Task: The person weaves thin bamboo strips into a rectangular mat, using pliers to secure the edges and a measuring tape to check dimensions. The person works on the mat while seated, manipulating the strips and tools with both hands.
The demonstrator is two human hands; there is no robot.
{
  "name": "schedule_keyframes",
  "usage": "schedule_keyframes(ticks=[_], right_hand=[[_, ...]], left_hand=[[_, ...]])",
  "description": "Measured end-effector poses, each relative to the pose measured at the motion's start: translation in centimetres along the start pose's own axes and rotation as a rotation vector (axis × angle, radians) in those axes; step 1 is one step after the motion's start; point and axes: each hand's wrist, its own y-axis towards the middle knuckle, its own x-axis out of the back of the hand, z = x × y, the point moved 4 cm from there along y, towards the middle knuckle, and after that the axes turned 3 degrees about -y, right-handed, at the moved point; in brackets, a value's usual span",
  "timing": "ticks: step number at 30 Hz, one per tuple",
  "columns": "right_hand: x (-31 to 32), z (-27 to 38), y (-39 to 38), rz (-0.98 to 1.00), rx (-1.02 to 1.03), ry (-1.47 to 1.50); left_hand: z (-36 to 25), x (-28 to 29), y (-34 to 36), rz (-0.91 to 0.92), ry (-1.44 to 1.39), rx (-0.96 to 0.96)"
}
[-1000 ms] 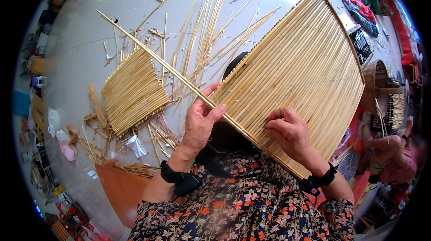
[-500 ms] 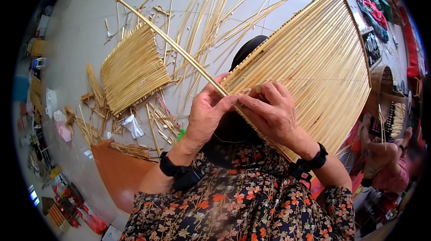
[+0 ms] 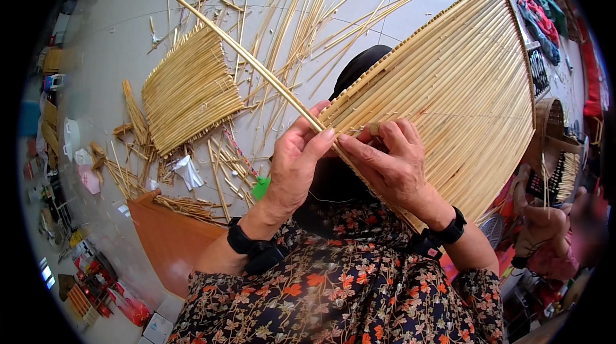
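Note:
A large fan-shaped panel of bound bamboo slats [image 3: 449, 87] rests tilted across my lap. A long bamboo strip [image 3: 231, 42] runs along its near edge and sticks out to the upper left. My left hand [image 3: 295, 158] pinches this strip where it meets the panel's corner. My right hand [image 3: 385, 164] lies on the panel's edge right beside it, fingertips touching the left fingers and pressing the slats. Both wrists wear black bands. A dark round object [image 3: 359, 68] shows behind the panel.
A smaller bound slat panel [image 3: 189, 91] lies on the pale floor to the left, with several loose bamboo strips [image 3: 308, 30] scattered around it. An orange board [image 3: 163, 235] sits at my left knee. Another person's hand [image 3: 536, 228] and woven baskets [image 3: 552, 126] are at the right.
My right hand has slid left along the panel's edge until it meets my left hand. The panel and long strip have tilted up slightly.

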Motion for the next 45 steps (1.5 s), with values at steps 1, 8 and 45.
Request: schedule_keyframes(ticks=[1,8,45], right_hand=[[0.0,0.1,0.0,0.003,-0.002,-0.001],[0.2,0.1,-0.2,-0.001,0.015,0.009],[15.9,-16.2,-39.7,-0.687,-1.235,-0.217]], left_hand=[[0.0,0.0,0.0,-0.005,0.005,0.001],[-0.1,-0.3,-0.1,-0.015,0.024,-0.005],[0.3,5.8,-1.4,0.005,0.265,0.020]])
